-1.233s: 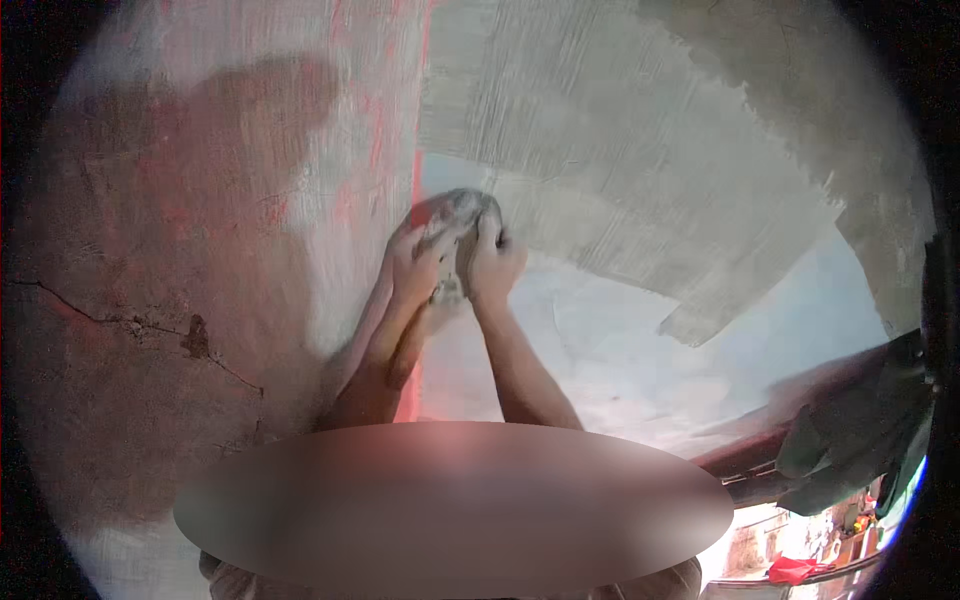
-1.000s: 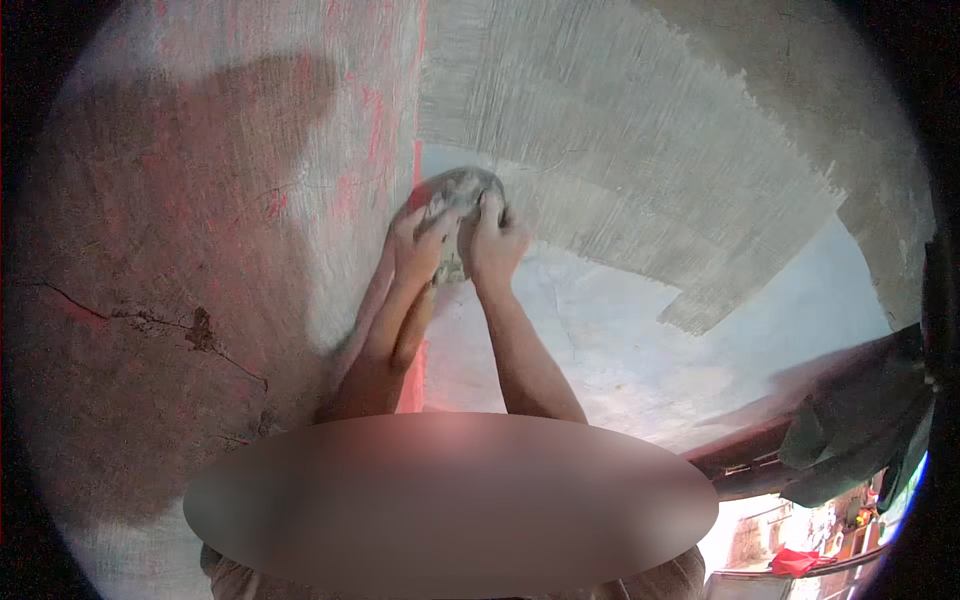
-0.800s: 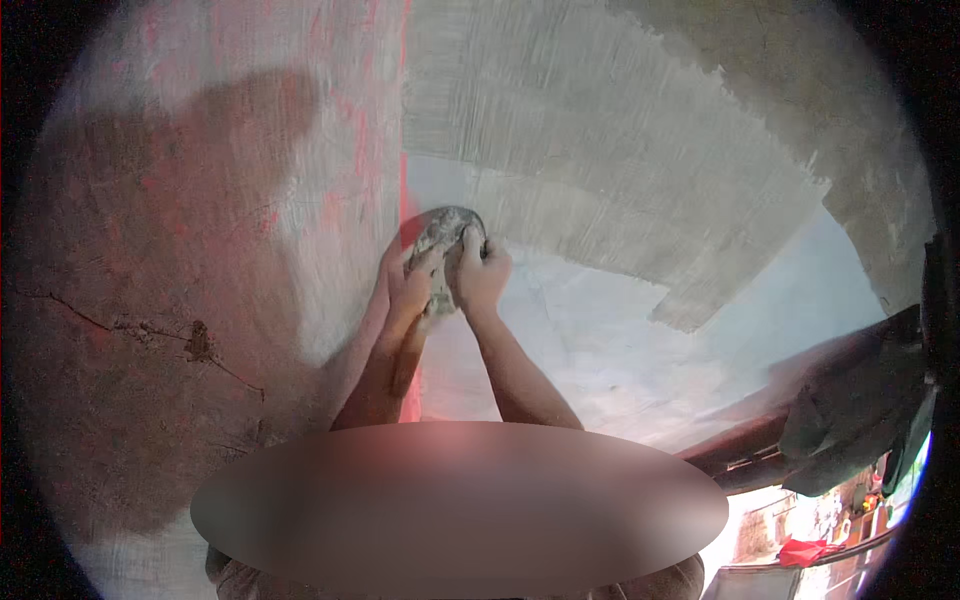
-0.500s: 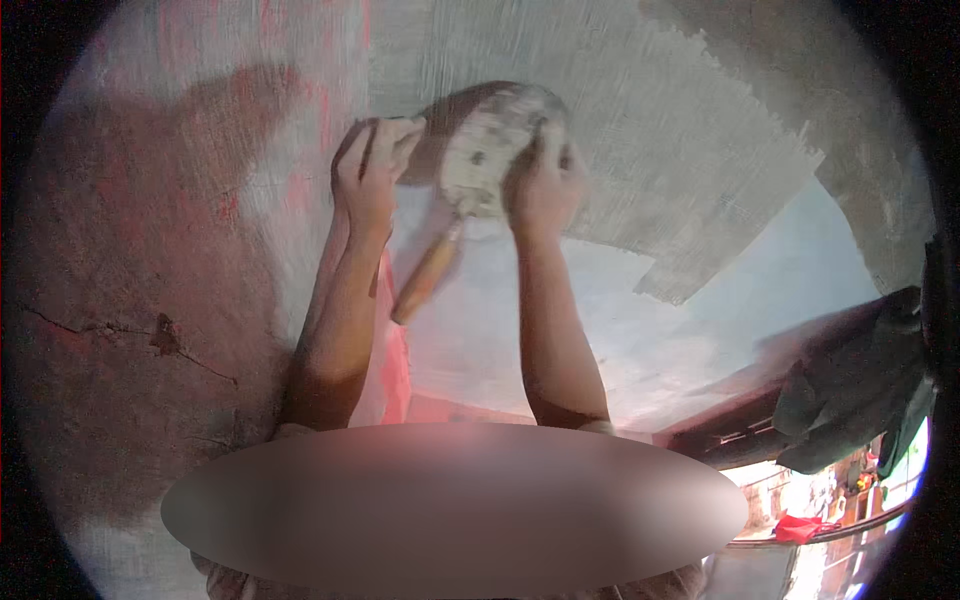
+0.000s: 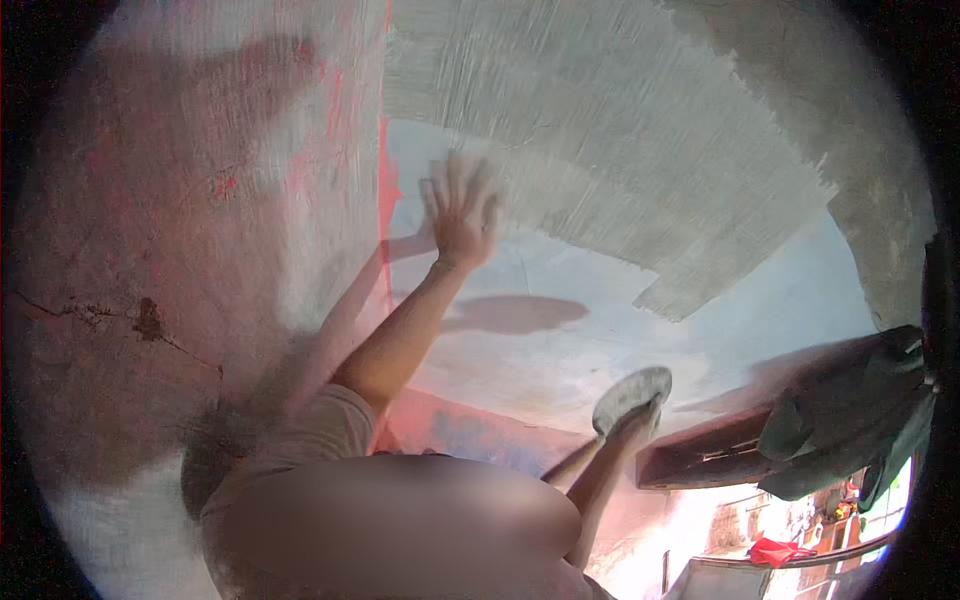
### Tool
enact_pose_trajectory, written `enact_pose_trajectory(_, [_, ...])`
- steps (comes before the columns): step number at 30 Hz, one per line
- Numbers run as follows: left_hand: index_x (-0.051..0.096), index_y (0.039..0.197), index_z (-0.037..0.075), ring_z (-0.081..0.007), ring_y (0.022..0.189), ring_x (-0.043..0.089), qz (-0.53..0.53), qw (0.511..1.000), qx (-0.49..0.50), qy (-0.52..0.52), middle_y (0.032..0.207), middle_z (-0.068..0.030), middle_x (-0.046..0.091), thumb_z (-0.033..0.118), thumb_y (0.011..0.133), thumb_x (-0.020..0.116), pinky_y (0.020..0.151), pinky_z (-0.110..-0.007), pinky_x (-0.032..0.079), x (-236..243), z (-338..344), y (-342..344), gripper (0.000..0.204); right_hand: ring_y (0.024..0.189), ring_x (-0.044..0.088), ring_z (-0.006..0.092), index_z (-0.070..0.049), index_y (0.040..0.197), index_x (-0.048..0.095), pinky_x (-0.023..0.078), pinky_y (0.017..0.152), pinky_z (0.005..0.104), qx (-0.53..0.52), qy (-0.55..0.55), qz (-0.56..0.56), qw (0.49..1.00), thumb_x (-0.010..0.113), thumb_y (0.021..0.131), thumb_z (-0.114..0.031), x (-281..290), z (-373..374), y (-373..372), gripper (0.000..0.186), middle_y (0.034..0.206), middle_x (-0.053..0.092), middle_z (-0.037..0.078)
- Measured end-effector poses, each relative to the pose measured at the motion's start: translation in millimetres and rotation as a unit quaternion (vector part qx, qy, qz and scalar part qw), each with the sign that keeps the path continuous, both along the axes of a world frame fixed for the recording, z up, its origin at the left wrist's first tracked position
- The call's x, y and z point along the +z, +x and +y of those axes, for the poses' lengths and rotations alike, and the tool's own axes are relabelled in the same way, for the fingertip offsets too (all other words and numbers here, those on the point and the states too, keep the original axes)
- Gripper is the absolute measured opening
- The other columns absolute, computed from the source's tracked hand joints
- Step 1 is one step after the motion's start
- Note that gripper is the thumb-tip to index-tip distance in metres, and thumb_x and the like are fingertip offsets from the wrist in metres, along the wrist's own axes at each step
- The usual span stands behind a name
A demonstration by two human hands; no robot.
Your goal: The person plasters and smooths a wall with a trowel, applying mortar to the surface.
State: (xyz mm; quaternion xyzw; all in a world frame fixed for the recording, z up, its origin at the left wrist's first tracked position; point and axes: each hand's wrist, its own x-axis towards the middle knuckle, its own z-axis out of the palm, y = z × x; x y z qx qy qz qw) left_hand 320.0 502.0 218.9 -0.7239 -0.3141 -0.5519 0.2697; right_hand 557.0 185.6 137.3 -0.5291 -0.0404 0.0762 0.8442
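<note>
My left hand (image 5: 462, 215) is raised with its fingers spread and nothing in it. It is in front of the pale blue wall (image 5: 590, 265), just below the grey brushed coating (image 5: 560, 130); whether the palm touches is unclear. Lower down to the right, my right hand (image 5: 643, 418) grips a pale, stained oval plate (image 5: 632, 393), partly covered by the fingers. From the plate a brown wooden handle (image 5: 572, 459) slants down to the left; how it joins the plate is hidden. The plate's shadow lies on the blue wall between both hands.
To my left stands a rough pink and grey wall (image 5: 200, 220) with a crack and a small hole, meeting the blue wall at a corner. At right, dark cloth (image 5: 830, 440) hangs by a dark ledge (image 5: 690, 458). A red cloth (image 5: 778, 552) lies below it.
My right hand has carried the plate and handle down to the right, away from the coating. My left hand has moved right and slightly down, its fingers now spread.
</note>
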Motion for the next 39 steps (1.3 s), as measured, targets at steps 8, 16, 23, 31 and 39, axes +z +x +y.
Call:
enact_pose_trajectory(8, [0.038, 0.161, 0.019, -0.0447, 0.157, 0.012, -0.038, 0.959, -0.159, -0.231, 0.171, -0.0193, 0.020, 0.039, 0.103, 0.054, 0.121, -0.070, 0.008, 49.7, -29.5, 2.8, 0.063, 0.104, 0.067, 0.0263, -0.002, 0.142, 0.057, 0.055, 0.091, 0.0406, 0.070, 0.098, 0.104, 0.987, 0.058, 0.106, -0.036, -96.1, -99.4, 20.0, 0.049, 0.120, 0.067, 0.011])
enact_pose_trajectory(16, [0.075, 0.113, 0.005, -0.0296, 0.123, 0.057, 0.049, 0.886, -0.336, -0.315, 0.133, -0.0168, 0.061, 0.023, 0.096, 0.069, 0.104, -0.059, 0.039, -108.8, -99.2, -18.0, 0.025, 0.065, 0.054, 0.0051, -0.019, 0.110, 0.061, 0.041, 0.049, 0.0187, 0.148, 0.073, 0.190, 0.968, 0.050, 0.106, -0.038, -154.1, -157.8, -1.9, 0.022, 0.091, 0.064, -0.005])
enact_pose_trajectory(23, [0.065, 0.074, 0.006, -0.0128, 0.052, 0.057, -0.313, 0.504, -0.250, -0.765, 0.064, -0.0028, 0.060, 0.025, 0.097, 0.071, 0.047, -0.030, 0.043, -303.1, -205.0, -124.3, 0.030, 0.044, 0.053, 0.0115, -0.020, 0.092, 0.066, 0.045, 0.043, 0.0233, 0.054, 0.253, 0.319, 0.912, 0.069, 0.098, -0.035, -154.2, -199.0, -20.9, 0.016, 0.065, 0.063, -0.004])
enact_pose_trajectory(31, [0.067, 0.102, 0.003, -0.0153, 0.064, 0.064, -0.425, 0.327, -0.220, -0.815, 0.084, -0.0072, 0.069, 0.025, 0.100, 0.067, 0.055, -0.030, 0.050, -335.0, -325.1, -218.9, 0.023, 0.101, 0.073, 0.0170, 0.002, 0.120, 0.066, 0.063, 0.089, 0.0246, 0.130, 0.226, 0.317, 0.912, 0.053, 0.105, -0.011, -167.2, -262.7, -37.0, 0.024, 0.113, 0.073, 0.013])
enact_pose_trajectory(39, [0.068, 0.104, 0.003, -0.0124, 0.062, 0.061, -0.464, 0.337, -0.164, -0.803, 0.084, -0.0062, 0.069, 0.023, 0.102, 0.064, 0.060, -0.029, 0.052, -290.9, -436.2, -265.1, 0.020, 0.098, 0.073, 0.0167, 0.004, 0.123, 0.064, 0.062, 0.083, 0.0230, 0.365, 0.258, 0.323, 0.834, 0.054, 0.106, -0.010, -166.5, -229.0, -70.6, 0.025, 0.111, 0.073, 0.012])
